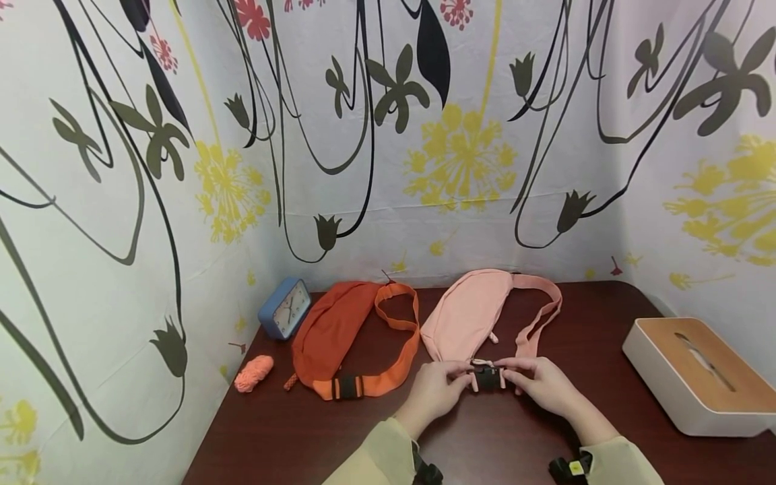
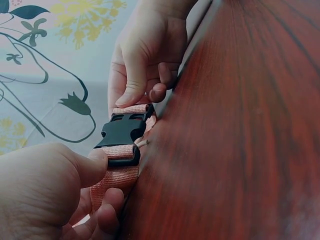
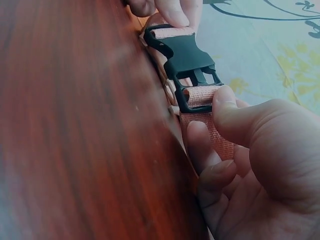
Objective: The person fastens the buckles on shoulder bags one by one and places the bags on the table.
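A pink waist bag [image 1: 469, 313] lies at the back middle of the table, its pink strap [image 1: 541, 303] looping to the right. In front of it is the bag's black side-release buckle [image 2: 122, 131], its two halves joined. My left hand [image 1: 434, 394] pinches the left end of the buckle and its webbing between thumb and fingers. At the other end, my right hand [image 1: 543, 387] grips the webbing beside the buckle, thumb on top. The right wrist view shows pink webbing [image 3: 207, 132] running down past the right fingers.
Left of the pink bag lies an orange waist bag [image 1: 339, 330] with its buckle [image 1: 347, 387] fastened. A blue alarm clock [image 1: 285, 308] and a coral yarn bundle [image 1: 254, 373] are at the far left. A tissue box with a wooden lid [image 1: 697, 377] stands at the right. Patterned cloth [image 1: 388, 175] hangs behind.
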Demonstrator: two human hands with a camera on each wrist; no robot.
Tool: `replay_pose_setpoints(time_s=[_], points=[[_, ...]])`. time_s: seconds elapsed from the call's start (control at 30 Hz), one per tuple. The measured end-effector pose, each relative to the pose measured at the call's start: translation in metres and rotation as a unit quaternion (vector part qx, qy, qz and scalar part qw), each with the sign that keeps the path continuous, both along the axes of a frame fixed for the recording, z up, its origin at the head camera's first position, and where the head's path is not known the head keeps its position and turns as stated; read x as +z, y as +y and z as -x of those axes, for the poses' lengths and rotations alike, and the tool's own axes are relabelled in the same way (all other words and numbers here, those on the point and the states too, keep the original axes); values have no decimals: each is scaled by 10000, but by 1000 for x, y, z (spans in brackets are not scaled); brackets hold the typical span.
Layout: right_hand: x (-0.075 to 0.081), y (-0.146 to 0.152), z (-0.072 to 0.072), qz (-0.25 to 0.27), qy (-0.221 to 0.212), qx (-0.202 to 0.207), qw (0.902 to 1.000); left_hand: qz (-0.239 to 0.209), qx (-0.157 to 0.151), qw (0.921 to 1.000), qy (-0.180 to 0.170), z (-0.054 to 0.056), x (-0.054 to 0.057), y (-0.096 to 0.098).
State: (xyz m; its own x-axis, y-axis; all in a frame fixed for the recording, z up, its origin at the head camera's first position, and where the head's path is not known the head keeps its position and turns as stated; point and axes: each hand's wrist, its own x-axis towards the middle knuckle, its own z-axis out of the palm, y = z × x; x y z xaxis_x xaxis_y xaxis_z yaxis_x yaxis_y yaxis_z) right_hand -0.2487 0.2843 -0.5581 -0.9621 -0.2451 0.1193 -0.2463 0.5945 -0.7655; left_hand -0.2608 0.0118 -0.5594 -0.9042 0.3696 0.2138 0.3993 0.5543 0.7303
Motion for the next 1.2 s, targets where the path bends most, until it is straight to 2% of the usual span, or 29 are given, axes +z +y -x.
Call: replay_pose_setpoints(time_s=[0.53,0.77,1.2], points=[[-2,-10,1,10,-8,-29,10000,48,-12,10000,-47,2,-1,-1],[-4,-16,1,46,-47,-6,10000,16,-62,10000,77,2,-2,-1],[-5,-13,0,-16,-50,17,10000,-28,-89,9999,-131,1,-4,-3]])
